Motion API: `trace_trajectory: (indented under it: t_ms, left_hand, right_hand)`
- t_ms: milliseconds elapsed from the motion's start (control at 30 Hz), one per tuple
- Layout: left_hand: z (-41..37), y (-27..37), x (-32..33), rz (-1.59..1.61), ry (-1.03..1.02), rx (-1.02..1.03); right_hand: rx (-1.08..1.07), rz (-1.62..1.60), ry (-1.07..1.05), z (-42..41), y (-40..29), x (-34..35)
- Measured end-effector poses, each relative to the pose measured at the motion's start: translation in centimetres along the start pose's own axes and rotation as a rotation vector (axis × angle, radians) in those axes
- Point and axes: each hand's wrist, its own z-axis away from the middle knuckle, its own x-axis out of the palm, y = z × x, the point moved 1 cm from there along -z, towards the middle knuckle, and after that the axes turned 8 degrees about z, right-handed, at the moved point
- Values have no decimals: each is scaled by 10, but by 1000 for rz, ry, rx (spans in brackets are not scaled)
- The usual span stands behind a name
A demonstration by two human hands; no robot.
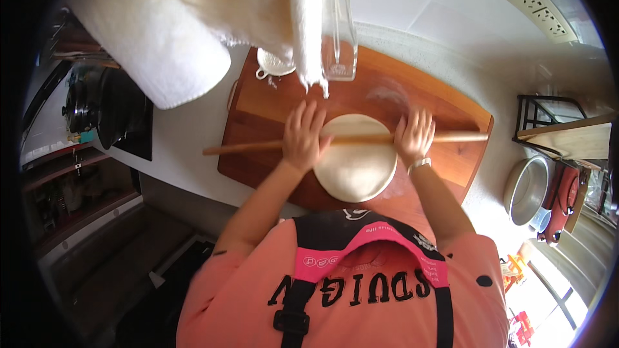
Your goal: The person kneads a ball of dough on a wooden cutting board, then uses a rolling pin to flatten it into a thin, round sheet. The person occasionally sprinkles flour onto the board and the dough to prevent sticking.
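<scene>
A long wooden rolling pin (362, 139) lies crosswise over a round, flat sheet of dough (357, 174). My left hand (302, 137) rests on the pin at the dough's left edge, palm down with its fingers stretched past the wood. On the other side my right hand (415, 135), with a band at the wrist, bears on the pin just beyond the dough's right edge. Both ends of the pin stick out past my hands. Beneath everything is a reddish-brown wooden board (256, 128), with a smear of flour (390, 95) behind the dough.
White and tan towels (193, 58) hang over the board's back left. Behind them are a small white dish (275, 64) with flour and a clear plastic container (340, 65). A metal basin (526, 192) and black rack (551, 102) stand right; black cookware (113, 106) is left.
</scene>
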Motion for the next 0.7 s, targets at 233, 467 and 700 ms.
trace_trajectory:
  t_ms: [233, 467, 700]
  left_hand:
    - [-77, -41, 13, -74, -24, -55]
    - [-22, -11, 16, -105, 35, -19]
    - [-78, -20, 15, -39, -164, -122]
  right_hand:
    - [124, 82, -35, -78, 1, 12]
    - [-18, 108, -104, -16, 2, 16]
    - [73, 50, -72, -77, -2, 14]
